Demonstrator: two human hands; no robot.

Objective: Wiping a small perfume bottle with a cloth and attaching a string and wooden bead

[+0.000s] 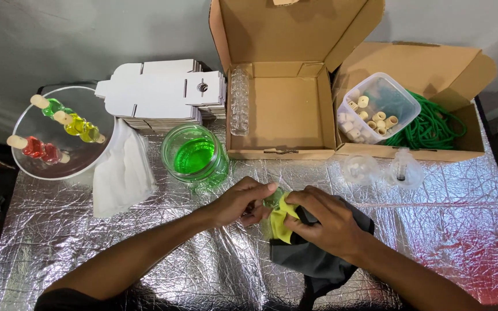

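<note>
Left hand and right hand meet at table centre, over a crinkled silver foil cover. Between them sits a small green-tinted glass piece, mostly hidden; exact shape can't be told. Left fingers are curled closed around its left side, thumb on top. Right fingers are bent and pinched down on a yellow-and-black cloth, pressing the yellow part against the glass piece. The black part of the cloth hangs under the right palm and trails toward the near edge.

Just behind the hands: a glass jar of green liquid, lid off, standing upright. Left of the jar, a folded white cloth lies on the foil. Far left, a clear bowl holds corked glass pieces: one green-and-yellow string, one red.

Back row: a stack of flat white die-cut box blanks, then an open brown cardboard box with its lid up and a row of clear glass pieces along its left inner wall. To the right, a second open cardboard box holds a clear plastic tub of small corks and a coil of green cord. In front of that box, two clear round glass pieces rest on the foil, well apart from the hands.
</note>
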